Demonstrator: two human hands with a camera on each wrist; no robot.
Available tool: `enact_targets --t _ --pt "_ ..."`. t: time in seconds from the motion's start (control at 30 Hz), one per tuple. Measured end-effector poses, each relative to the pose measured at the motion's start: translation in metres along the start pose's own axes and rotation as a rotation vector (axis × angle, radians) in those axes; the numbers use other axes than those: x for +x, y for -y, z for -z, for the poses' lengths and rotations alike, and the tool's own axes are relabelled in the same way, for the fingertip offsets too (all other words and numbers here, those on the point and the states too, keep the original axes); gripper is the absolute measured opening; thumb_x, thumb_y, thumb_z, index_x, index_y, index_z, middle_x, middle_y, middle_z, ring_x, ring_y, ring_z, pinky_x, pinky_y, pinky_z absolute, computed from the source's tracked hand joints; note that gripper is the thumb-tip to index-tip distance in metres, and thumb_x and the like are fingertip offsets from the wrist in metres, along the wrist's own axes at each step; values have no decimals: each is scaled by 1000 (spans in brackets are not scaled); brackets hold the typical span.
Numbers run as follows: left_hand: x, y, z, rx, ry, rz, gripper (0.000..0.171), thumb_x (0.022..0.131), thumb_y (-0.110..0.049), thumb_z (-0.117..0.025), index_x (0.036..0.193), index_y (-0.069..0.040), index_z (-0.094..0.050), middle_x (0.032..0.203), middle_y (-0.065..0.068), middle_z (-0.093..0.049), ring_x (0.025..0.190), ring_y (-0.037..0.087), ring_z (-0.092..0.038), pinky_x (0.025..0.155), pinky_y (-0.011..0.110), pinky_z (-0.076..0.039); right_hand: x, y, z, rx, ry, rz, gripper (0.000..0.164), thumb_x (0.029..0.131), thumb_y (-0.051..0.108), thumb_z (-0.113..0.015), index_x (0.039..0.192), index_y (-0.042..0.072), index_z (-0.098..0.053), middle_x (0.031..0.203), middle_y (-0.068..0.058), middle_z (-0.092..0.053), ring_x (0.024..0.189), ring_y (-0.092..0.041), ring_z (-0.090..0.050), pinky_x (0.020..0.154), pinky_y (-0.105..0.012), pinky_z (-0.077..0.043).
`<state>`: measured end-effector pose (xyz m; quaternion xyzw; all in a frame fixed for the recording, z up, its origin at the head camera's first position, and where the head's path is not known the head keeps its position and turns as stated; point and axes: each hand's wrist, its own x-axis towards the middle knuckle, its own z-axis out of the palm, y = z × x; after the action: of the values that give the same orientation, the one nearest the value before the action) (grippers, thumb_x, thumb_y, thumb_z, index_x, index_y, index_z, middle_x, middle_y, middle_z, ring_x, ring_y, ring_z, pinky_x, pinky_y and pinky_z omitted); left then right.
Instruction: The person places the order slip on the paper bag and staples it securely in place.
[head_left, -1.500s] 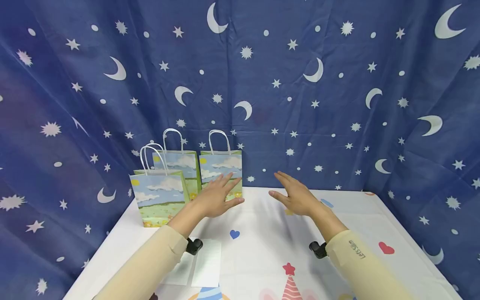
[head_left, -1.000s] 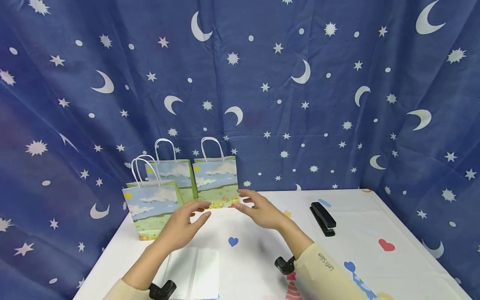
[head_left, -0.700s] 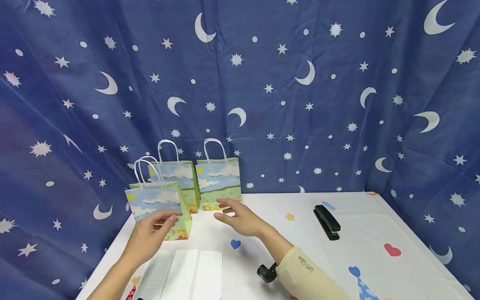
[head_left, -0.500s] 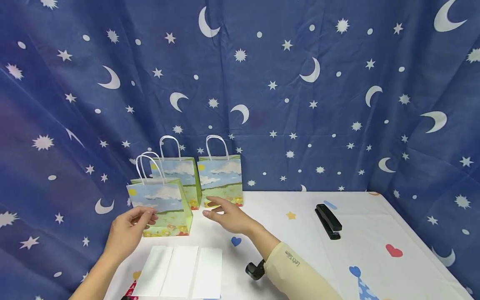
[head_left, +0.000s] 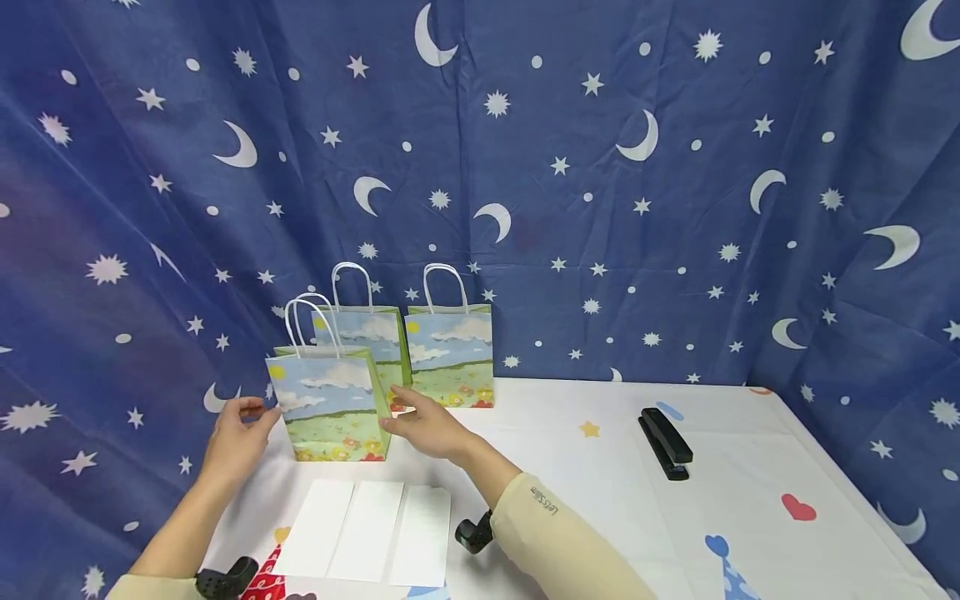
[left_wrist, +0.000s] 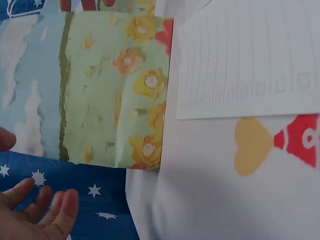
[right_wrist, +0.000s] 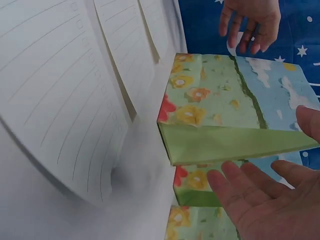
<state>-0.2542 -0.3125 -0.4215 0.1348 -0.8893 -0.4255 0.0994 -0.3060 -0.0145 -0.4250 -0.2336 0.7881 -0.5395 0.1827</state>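
Note:
The front paper gift bag [head_left: 330,404], printed with sky, clouds and a flowery meadow, stands upright at the left with white twisted handles. My left hand [head_left: 236,442] is at its left edge, fingers loosely bent, thumb tip close to the paper. On the opposite side my right hand [head_left: 429,427] has fingers spread, fingertips right at the bag's green side panel [right_wrist: 225,142]. In the left wrist view, the left hand's fingers [left_wrist: 55,212] sit beyond the bag's edge with nothing in them. Two matching bags, a back-left bag [head_left: 375,329] and a back-right bag [head_left: 453,358], stand behind.
Three white lined paper pads [head_left: 367,531] lie side by side in front of the bags. A black stapler [head_left: 665,443] lies on the right part of the white patterned tablecloth [head_left: 585,500]. A blue star-and-moon curtain [head_left: 570,208] hangs behind the table.
Both hands, earlier stretched out over the table, have moved left and now flank the front bag. The stapler came into sight as the right arm moved away. The bags stay standing.

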Motion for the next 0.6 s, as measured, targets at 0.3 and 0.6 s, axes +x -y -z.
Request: enact_targets --t 0.3,0.6 --pt "9 2 -5 -27 257 -86 87 109 -47 -47 165 1 -1 164 38 -21 148 56 -31 118 65 -33 2 5 -16 -14 55 30 71 106 24 -60 165 34 -22 169 -1 -34 153 -30 -38 118 -47 -42" --pt "0 -11 -13 -2 262 -78 93 109 -49 -46 163 3 9 164 41 -14 149 57 -27 118 66 -33 -3 9 -20 -65 26 24 78 106 26 -58 167 35 -9 170 -3 -30 153 -26 -39 120 -47 -41"
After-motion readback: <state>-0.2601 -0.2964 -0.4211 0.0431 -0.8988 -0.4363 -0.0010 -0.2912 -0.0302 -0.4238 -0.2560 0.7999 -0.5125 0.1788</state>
